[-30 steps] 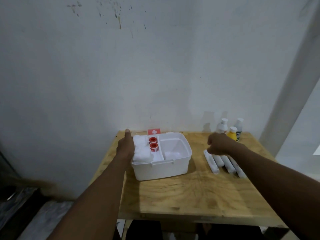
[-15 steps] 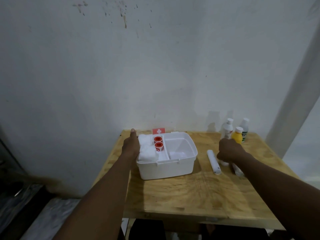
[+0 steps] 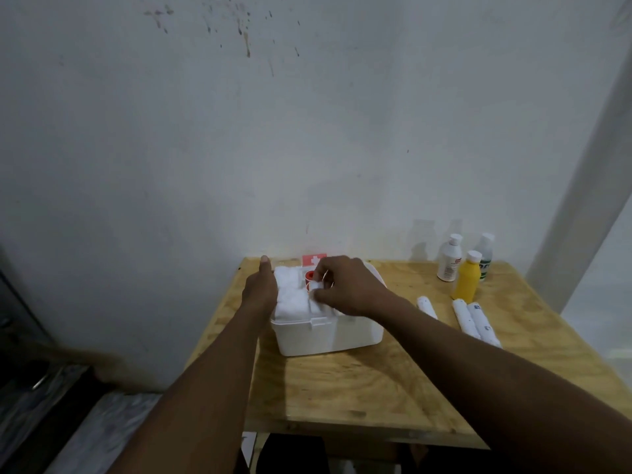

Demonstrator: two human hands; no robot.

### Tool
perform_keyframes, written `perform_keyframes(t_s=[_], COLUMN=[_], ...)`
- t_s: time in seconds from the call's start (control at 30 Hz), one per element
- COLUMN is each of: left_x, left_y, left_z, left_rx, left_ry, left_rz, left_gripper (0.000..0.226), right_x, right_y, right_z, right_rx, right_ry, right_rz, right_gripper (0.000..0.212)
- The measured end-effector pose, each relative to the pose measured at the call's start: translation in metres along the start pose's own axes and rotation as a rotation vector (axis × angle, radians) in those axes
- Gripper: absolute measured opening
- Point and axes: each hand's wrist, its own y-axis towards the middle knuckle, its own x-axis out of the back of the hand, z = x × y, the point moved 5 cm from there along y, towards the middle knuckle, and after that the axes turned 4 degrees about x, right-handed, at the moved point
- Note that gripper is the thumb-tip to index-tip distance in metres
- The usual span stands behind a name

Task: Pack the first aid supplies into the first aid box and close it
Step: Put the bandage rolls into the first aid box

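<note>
The white first aid box (image 3: 328, 335) stands open on the wooden table (image 3: 393, 388). White cotton wads (image 3: 290, 295) fill its left compartment, with red tape rolls (image 3: 309, 276) beside them. My left hand (image 3: 260, 290) rests flat against the box's left side, thumb pointing up. My right hand (image 3: 349, 287) hovers over the box's middle and pinches a white bandage roll (image 3: 317, 286) in its fingers; the hand hides the right compartment. Three more white bandage rolls (image 3: 465, 318) lie on the table to the right of the box.
A white bottle (image 3: 449, 260), a yellow bottle (image 3: 466, 278) and a green-labelled bottle (image 3: 485, 256) stand at the table's back right. The lid's red cross label (image 3: 314, 258) shows behind the box, against the wall. A dark floor drops away on the left.
My right hand picked one bandage roll from the row on the table and carried it left, over the box. My left hand stayed on the box's side.
</note>
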Motion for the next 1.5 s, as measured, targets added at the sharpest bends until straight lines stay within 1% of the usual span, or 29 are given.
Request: perform_keyframes(t_s=[0.07,0.17,0.27,0.33,0.47,0.6,0.7,0.8,0.9,1.0,1.07,1.13,1.2,1.27,1.33,1.43,1.5], left_x=[0.000,0.000,-0.002,-0.003,-0.001,-0.002,-0.002,-0.003,-0.004,0.004,0.009,0.009,0.000,-0.019,-0.047,-0.101,-0.142], left_y=[-0.001,-0.001,-0.002,-0.002,0.001,0.001,0.000,-0.001,-0.004,-0.008,-0.007,-0.008,-0.013,-0.023,-0.039,-0.069,-0.092], left_z=[0.000,0.001,0.000,-0.001,-0.001,-0.001,-0.002,-0.003,-0.006,-0.021,-0.037,-0.055,-0.074,-0.091,-0.105,-0.115,-0.111], left_rx=[0.002,0.023,0.032,0.017,0.005,0.005,-0.002,0.004,-0.026,-0.097,-0.177,-0.269,-0.368,-0.466,-0.564,-0.743,-0.806], left_ry=[0.004,-0.004,0.003,0.018,0.039,0.058,0.076,0.083,0.135,0.275,0.363,0.447,0.500,0.539,0.575,0.690,0.856], left_rz=[0.013,0.024,0.028,0.025,0.008,0.005,-0.003,-0.005,-0.018,-0.061,-0.081,-0.092,-0.092,-0.074,-0.032,0.100,0.207], left_gripper=[0.070,0.074,0.070,0.070,0.072,0.069,0.068,0.067,0.065,0.063,0.062,0.051,0.034,0.026,0.024,0.026,0.030], right_x=[-0.008,-0.008,-0.012,-0.013,-0.015,-0.016,-0.011,-0.001,0.018,0.049,0.073,0.096,0.113,0.122,0.123,0.114,0.105], right_y=[-0.001,-0.001,-0.001,-0.001,-0.004,-0.006,-0.007,-0.010,-0.014,-0.015,-0.019,-0.025,-0.033,-0.043,-0.053,-0.070,-0.081], right_z=[-0.003,-0.004,-0.005,-0.008,-0.016,-0.015,-0.016,-0.019,-0.024,-0.039,-0.055,-0.074,-0.095,-0.122,-0.148,-0.180,-0.192], right_rx=[0.004,0.028,0.041,0.039,0.007,0.021,0.035,0.029,0.005,-0.061,-0.123,-0.184,-0.264,-0.370,-0.451,-0.550,-0.609], right_ry=[-0.035,-0.110,-0.171,-0.172,-0.131,-0.145,-0.112,-0.100,-0.123,-0.132,-0.131,-0.153,-0.207,-0.295,-0.391,-0.480,-0.510], right_rz=[0.022,0.011,0.055,0.054,-0.019,-0.023,-0.017,-0.040,-0.080,-0.142,-0.189,-0.226,-0.224,-0.162,-0.066,0.048,0.093], right_gripper=[0.022,0.025,0.029,0.027,0.014,0.017,0.017,0.014,0.013,0.010,0.008,0.008,0.009,0.011,0.014,0.017,0.023])
